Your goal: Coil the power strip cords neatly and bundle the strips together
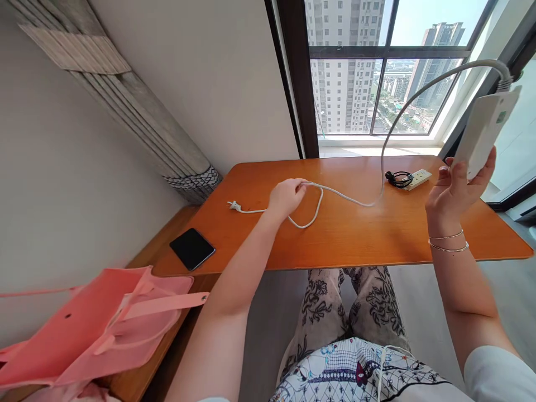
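Observation:
My right hand [456, 181] is raised over the right end of the table, closed around the lower end of a white power strip [486, 131] held tilted up. From the strip's top a white cable [422, 91] arches left and down onto the tabletop. My left hand [287, 196] pinches that cable near the table's middle, where a loop of it lies just to the hand's right. Past the hand, the cable ends in a white plug [235, 206] lying on the wood. The left fingertips are partly hidden behind the hand.
On the brown table [355, 240] lie a black phone or small tablet [192, 249] at the left and a smaller power strip [419, 178] with a coiled black cord [400, 179] at the right. A pink bag [100, 324] sits at lower left. A window [385, 95] is behind.

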`<state>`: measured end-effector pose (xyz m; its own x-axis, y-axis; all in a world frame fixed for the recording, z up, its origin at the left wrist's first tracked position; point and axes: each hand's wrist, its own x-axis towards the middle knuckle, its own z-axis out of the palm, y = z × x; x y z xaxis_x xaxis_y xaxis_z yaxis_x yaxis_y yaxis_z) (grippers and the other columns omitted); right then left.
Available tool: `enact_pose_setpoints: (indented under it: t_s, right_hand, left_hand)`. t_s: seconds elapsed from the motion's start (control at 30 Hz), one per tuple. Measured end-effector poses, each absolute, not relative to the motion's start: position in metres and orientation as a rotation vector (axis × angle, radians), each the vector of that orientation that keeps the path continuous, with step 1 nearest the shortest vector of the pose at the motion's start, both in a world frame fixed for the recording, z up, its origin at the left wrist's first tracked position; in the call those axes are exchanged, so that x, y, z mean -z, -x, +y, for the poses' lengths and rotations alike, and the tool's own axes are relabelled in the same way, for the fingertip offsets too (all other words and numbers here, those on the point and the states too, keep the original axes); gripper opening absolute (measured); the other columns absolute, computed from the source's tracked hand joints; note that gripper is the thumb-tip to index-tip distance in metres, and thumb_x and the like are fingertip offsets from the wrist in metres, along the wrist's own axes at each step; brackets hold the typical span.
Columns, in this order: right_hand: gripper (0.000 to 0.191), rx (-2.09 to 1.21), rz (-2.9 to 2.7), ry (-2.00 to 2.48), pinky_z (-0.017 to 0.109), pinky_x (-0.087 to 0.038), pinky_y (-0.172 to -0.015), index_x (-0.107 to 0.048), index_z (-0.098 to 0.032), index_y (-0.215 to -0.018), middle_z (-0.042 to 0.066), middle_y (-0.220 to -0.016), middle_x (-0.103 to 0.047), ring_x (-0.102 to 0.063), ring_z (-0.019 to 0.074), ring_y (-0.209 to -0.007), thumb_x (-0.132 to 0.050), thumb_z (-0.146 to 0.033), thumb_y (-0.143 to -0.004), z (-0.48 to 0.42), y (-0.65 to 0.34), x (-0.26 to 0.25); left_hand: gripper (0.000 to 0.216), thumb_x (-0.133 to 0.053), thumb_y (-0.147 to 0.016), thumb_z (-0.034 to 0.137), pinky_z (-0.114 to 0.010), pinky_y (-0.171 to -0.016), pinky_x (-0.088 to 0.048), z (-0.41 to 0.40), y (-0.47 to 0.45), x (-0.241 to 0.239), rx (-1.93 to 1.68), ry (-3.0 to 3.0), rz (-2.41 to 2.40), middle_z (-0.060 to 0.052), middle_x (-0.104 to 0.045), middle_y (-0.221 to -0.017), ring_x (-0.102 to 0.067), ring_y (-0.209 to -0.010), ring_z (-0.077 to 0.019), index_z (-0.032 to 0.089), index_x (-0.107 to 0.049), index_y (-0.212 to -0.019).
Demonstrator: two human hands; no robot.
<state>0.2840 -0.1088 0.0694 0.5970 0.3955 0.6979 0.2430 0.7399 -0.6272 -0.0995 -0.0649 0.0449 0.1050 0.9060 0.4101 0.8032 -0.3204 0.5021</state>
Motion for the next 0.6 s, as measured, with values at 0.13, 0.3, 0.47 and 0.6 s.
enact_pose_setpoints:
  t_s: [0.13, 0.3, 0.47, 0.6]
  right_hand:
    - [0.060, -0.077, -0.704, 0.640, 0.039, -0.055, -0.081, -0.046, -0.032, -0.131, 0.005, -0.124, -0.054, -0.065, 0.0181, -0.093, -0.067, -0.038, -0.075, -0.103, -0.323, -0.064]
    - [0.065, -0.187, -0.904, 0.607, 0.040, -0.056, -0.075, -0.059, -0.038, -0.125, 0.002, -0.121, -0.057, -0.061, 0.0152, -0.080, -0.081, -0.039, -0.064, -0.111, -0.319, -0.045]
    - [0.070, -0.335, -1.118, 0.595, 0.038, -0.058, -0.075, -0.061, -0.037, -0.127, 0.005, -0.126, -0.055, -0.060, 0.0211, -0.100, -0.086, -0.040, -0.062, -0.121, -0.278, -0.042]
    - [0.067, -0.447, -1.220, 0.571, 0.034, -0.059, -0.075, -0.060, -0.037, -0.128, 0.004, -0.123, -0.055, -0.059, 0.0199, -0.099, -0.084, -0.043, -0.067, -0.127, -0.256, -0.043]
  left_hand:
    - [0.034, -0.052, -0.099, 0.034, -0.038, -0.094, -0.045, -0.047, 0.171, -0.048, -0.999, -1.718, 2.314, -0.012, -0.075, -0.115, -0.065, -0.111, -0.0286, 0.014, -0.072, -0.117]
    - [0.064, -0.055, -0.094, 0.018, -0.053, -0.116, -0.031, -0.052, 0.187, -0.056, -1.123, -1.742, 2.389, -0.019, -0.042, -0.159, -0.038, -0.145, -0.0416, 0.000, -0.038, -0.153]
    - [0.069, -0.045, -0.081, 0.005, -0.046, -0.127, -0.027, -0.067, 0.126, -0.073, -0.592, -2.521, 1.612, -0.009, -0.053, -0.155, -0.043, -0.147, -0.0240, 0.018, -0.051, -0.149]
    - [0.074, -0.059, -0.077, 0.015, -0.059, -0.128, -0.014, -0.088, 0.094, -0.089, 0.066, -2.537, 1.126, -0.007, -0.055, -0.154, -0.041, -0.149, -0.0303, 0.029, -0.053, -0.149]
